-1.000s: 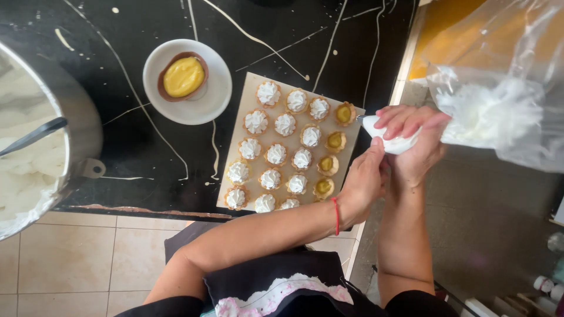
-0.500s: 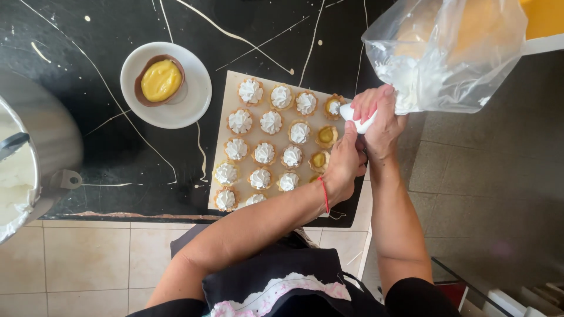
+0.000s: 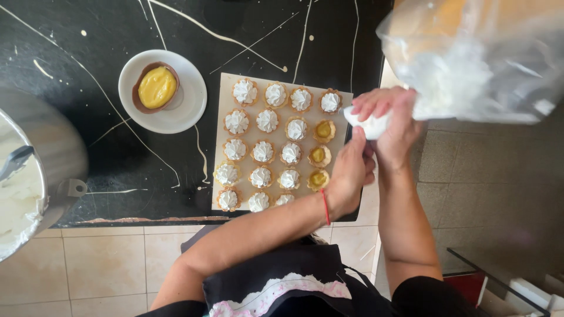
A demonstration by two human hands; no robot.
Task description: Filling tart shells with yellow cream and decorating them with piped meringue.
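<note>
Piping white cream onto small tartlets, a person stands at a black counter (image 3: pixel 88 147) and looks down on a pale board (image 3: pixel 226 82) holding rows of them. Both hands are closed around a clear piping bag (image 3: pixel 470 64) of cream: the right hand (image 3: pixel 390 123) squeezes near the white tip, and the left hand (image 3: pixel 349 173) steadies it from below, just beside the board's right edge. Most tartlets (image 3: pixel 264 149) already carry a cream swirl. Three in the rightmost column (image 3: pixel 320 154) remain bare yellow. Left of the board, a white plate (image 3: pixel 188 108) holds one larger yellow-filled tart (image 3: pixel 155 87); a metal bowl (image 3: pixel 53 158) stands at far left.
</note>
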